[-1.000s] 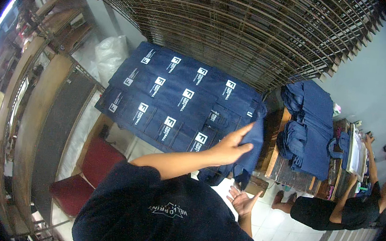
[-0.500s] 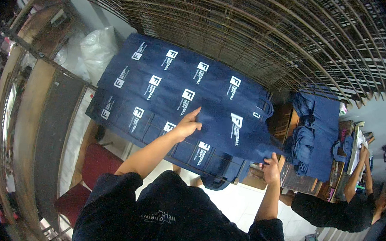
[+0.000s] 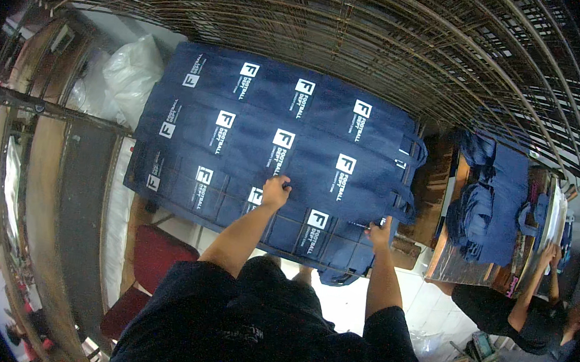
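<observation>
Navy cloth tote bags with white printing lie overlapped in rows on a wire rack. The nearest one, a navy tote bag, lies flat at the right of the middle row, its handle loop sticking out past the right end. My left hand is closed at the near left edge of this bag, fingers curled on the cloth. My right hand pinches the near edge by the right corner; its fingertips are partly hidden against the dark fabric.
Raised wire racks hang close over the far side. At right, a wooden table bears piled navy bags, and a co-worker works beyond it. A clear plastic bag is at far left, a red chair near left.
The tote bag, earlier lifted and slanted between my hands, now lies flat in the row. Both hands have come nearer to me, the right one also leftward.
</observation>
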Demonstrator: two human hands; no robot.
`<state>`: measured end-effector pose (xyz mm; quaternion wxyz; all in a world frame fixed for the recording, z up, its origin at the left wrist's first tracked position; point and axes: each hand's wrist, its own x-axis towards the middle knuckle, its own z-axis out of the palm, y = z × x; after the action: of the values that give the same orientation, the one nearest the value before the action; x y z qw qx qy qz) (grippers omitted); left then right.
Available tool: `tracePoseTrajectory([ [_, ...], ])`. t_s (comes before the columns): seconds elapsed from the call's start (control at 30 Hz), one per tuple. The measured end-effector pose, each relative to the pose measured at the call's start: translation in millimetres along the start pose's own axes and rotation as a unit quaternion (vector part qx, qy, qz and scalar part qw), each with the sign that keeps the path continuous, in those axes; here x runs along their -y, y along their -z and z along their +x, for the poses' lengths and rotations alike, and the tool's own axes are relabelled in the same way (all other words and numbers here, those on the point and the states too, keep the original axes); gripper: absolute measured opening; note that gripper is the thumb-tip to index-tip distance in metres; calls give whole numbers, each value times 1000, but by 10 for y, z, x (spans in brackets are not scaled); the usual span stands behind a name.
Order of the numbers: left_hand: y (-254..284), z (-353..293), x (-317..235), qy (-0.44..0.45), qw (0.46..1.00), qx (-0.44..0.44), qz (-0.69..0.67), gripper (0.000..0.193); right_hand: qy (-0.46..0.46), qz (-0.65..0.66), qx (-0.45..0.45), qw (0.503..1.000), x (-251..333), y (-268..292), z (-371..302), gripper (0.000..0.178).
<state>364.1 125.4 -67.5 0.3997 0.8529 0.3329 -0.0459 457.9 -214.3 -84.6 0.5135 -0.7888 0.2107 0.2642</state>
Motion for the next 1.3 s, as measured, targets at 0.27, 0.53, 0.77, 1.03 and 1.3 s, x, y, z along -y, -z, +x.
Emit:
tracePoseTrajectory([
  [0.27, -61, -12, 87, -8, 999, -39, 2, 32, 5, 47, 16, 999, -34, 12, 41, 72],
  [0.53, -6, -44, 46, 2, 999, -29, -15, 31, -30, 43, -11, 999, -86, -1, 40, 76],
  [0.77, -71, -52, 143, -36, 997, -63, 2, 30, -39, 18, -22, 999, -71, -34, -9, 82],
  [1.03, -67, -94, 151, -11, 997, -76, -23, 26, -59, 2, -5, 998, -82, -41, -15, 83],
  [1.3, 180, -366, -30, -80, 985, -127, 81, 46, 41, -182, -160, 969, 126, 216, -551, 49],
])
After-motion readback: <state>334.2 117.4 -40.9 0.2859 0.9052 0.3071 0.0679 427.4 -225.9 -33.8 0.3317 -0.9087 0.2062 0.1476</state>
